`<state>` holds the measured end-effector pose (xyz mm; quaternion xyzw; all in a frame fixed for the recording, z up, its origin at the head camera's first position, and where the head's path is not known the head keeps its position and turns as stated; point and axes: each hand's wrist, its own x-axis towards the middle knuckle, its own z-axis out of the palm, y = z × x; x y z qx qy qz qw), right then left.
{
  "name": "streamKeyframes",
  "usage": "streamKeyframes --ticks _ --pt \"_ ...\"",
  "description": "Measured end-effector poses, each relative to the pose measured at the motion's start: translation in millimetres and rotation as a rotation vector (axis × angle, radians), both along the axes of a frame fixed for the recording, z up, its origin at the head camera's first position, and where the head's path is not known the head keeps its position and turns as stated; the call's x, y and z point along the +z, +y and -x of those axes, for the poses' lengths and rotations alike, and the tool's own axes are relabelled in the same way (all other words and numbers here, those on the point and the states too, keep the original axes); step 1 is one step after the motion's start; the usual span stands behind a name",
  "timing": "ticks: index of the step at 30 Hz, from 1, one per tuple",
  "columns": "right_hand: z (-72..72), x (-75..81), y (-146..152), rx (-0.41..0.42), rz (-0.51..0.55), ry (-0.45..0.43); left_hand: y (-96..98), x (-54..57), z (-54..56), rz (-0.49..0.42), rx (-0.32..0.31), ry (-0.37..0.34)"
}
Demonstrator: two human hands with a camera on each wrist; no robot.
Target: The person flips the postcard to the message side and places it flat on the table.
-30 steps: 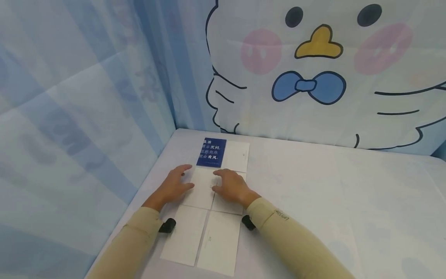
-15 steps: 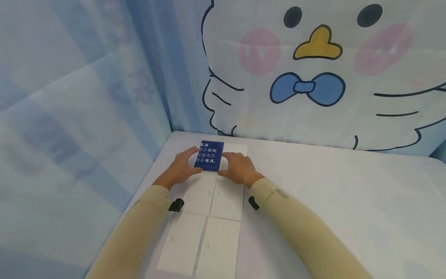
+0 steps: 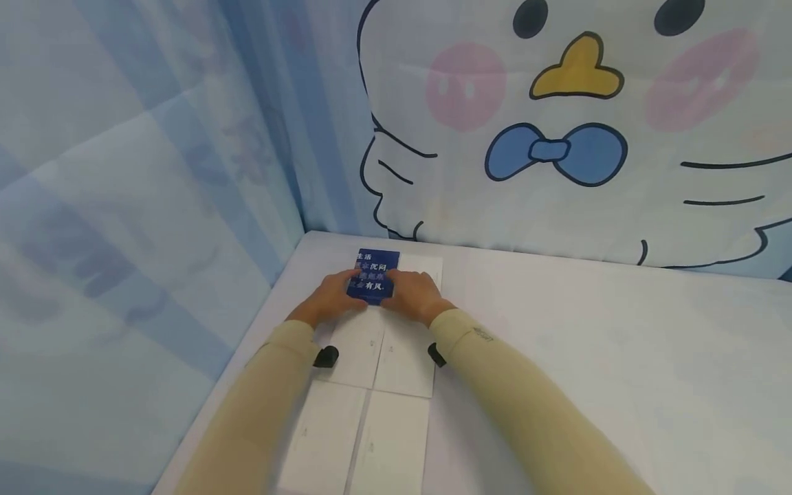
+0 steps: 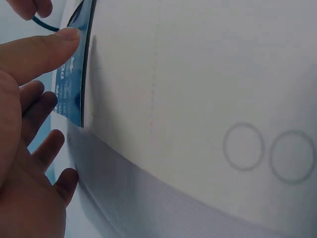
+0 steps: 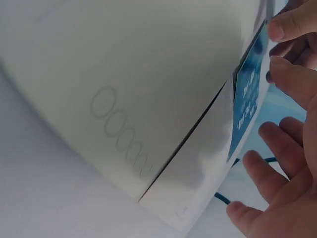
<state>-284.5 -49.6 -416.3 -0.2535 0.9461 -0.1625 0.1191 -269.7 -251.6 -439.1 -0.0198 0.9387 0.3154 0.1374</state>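
A dark blue postcard [image 3: 375, 265] with white lettering lies face up at the far left of the table. My left hand [image 3: 331, 294] touches its left side, thumb by the near edge. On the other side my right hand [image 3: 413, 294] has its thumb and forefinger at the right edge. The left wrist view shows the left thumb [image 4: 62, 44] over the blue postcard [image 4: 72, 84], the other fingers loosely spread. Relaxed fingers of the right hand [image 5: 287, 168] also show beside the postcard [image 5: 247, 89] in the right wrist view. White-backed postcards [image 3: 402, 364] lie in rows nearer me.
Two more white-backed postcards [image 3: 324, 433] lie closest to me, with a narrow gap between them. The white tabletop [image 3: 588, 357] stretches away to the right. A printed curtain [image 3: 495, 213] hangs behind the table, and another [image 3: 155, 206] hangs along its left side.
Both hands moved from above the middle row to the far row. They then closed in from either side until their fingers met the blue postcard's edges.
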Motion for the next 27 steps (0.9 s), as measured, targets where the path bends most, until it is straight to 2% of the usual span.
streamKeyframes --ticks 7,16,27 --pt "2.1 -6.8 -8.2 -0.003 -0.06 -0.022 0.5 -4.4 0.2 0.022 0.024 -0.017" --pt "4.1 -14.7 -12.0 -0.001 -0.054 -0.006 1.9 -7.6 1.1 0.034 0.058 -0.029" --pt "6.6 -17.1 -11.7 0.039 -0.067 0.035 1.4 -5.3 2.9 0.033 0.045 -0.023"
